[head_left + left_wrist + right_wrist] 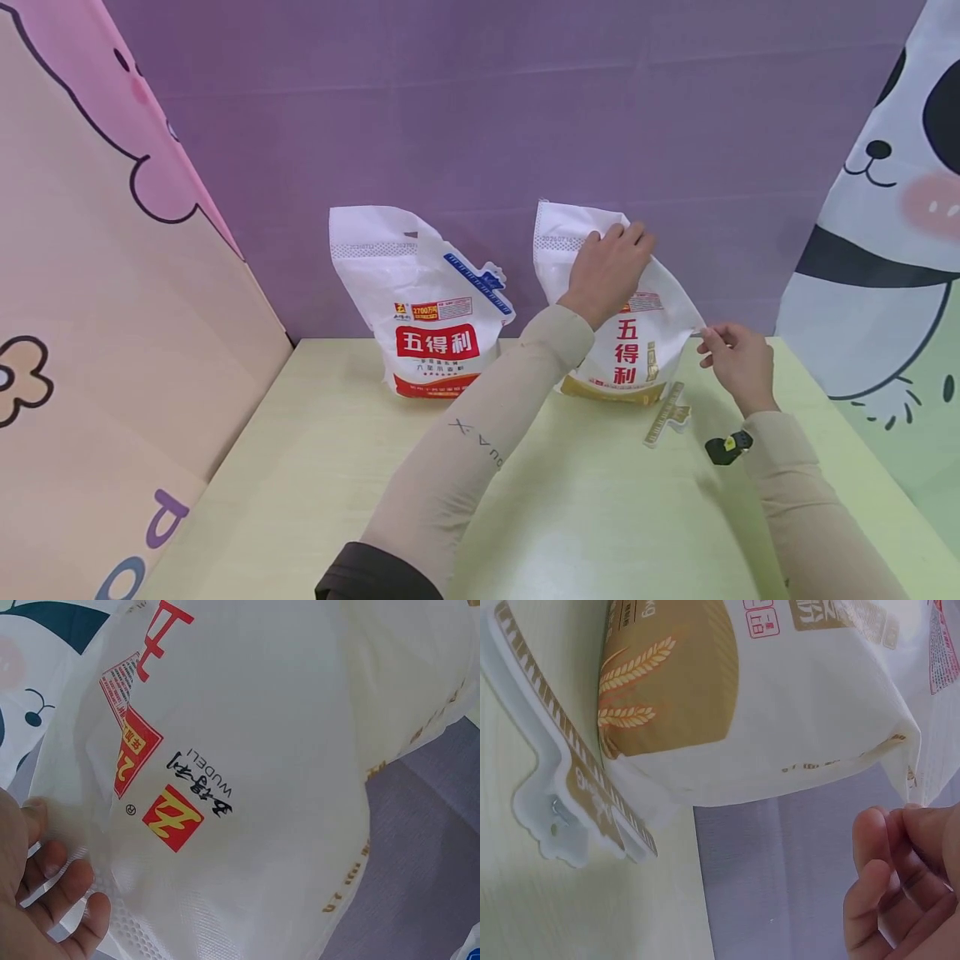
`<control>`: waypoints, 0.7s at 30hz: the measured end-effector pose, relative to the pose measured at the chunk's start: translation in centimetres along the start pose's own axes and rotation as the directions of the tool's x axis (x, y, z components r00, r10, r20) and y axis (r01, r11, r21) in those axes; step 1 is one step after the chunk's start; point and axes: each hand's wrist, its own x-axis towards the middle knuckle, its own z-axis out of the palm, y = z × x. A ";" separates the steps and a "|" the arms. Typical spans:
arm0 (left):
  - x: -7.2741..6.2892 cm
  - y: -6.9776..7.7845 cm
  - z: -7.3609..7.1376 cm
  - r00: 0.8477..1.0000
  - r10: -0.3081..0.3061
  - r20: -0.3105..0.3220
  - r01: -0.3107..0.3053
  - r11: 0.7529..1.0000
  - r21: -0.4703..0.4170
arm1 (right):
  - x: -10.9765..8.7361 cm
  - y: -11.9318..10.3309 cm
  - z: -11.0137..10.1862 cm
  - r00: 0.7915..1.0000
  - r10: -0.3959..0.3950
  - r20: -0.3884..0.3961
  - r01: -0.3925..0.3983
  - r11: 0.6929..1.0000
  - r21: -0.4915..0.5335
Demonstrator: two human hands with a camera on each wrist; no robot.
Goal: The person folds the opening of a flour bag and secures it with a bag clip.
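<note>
A white flour bag with red lettering and a gold base (637,385) stands on the right side of the table, its top folded askew. At the bag's upper edge, my left hand (611,271) grips the white material with curled fingers (71,886). Lower down, my right hand (738,362) pinches the bag's pointed side corner between thumb and fingers (871,836). A gold-and-white bag clip (667,415) lies on the tabletop just in front of this bag; the right wrist view shows its toothed-pattern bar and shaped handle.
Left of my hands stands a second white flour bag (437,340) with a red label, its slanted top edge carrying a blue bag clip (478,283). Both bags are near the back of the pale table (300,467), before a purple backdrop (450,125). Cartoon-printed panels flank the sides.
</note>
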 end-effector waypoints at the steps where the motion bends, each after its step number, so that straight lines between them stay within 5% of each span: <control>1: 0.0 0.0 0.0 1.000 -0.001 0.000 0.001 1.000 -0.002 | -0.1 0.0 0.0 1.000 -0.001 0.000 0.001 1.000 0.002; 21: -0.1 -0.1 0.0 1.000 -0.009 0.013 0.009 1.000 -0.021 | -1.2 0.4 -0.1 0.995 0.040 0.089 -0.035 0.998 -0.052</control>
